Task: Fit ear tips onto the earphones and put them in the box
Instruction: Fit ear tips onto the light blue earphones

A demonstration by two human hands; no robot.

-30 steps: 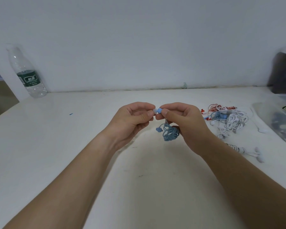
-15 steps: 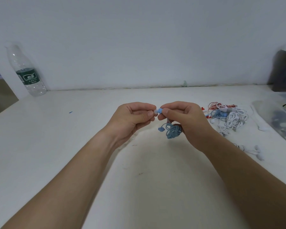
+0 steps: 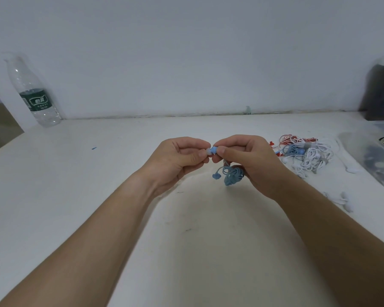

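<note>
Pinching ear tip [image 3: 208, 151] and earphone [image 3: 214, 150], bottle label [image 3: 37, 102] blurred

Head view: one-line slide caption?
Left hand holds a clear ear tip against a blue earphone pinched in the right hand, cable bundle hanging below.

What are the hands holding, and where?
The right hand pinches the blue earphones by one earbud; the left hand pinches a pale ear tip against it.

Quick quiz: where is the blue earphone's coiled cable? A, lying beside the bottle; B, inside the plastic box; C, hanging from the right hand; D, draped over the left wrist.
C: the coiled blue cable hangs under the right hand, which pinches its earbud.
</note>
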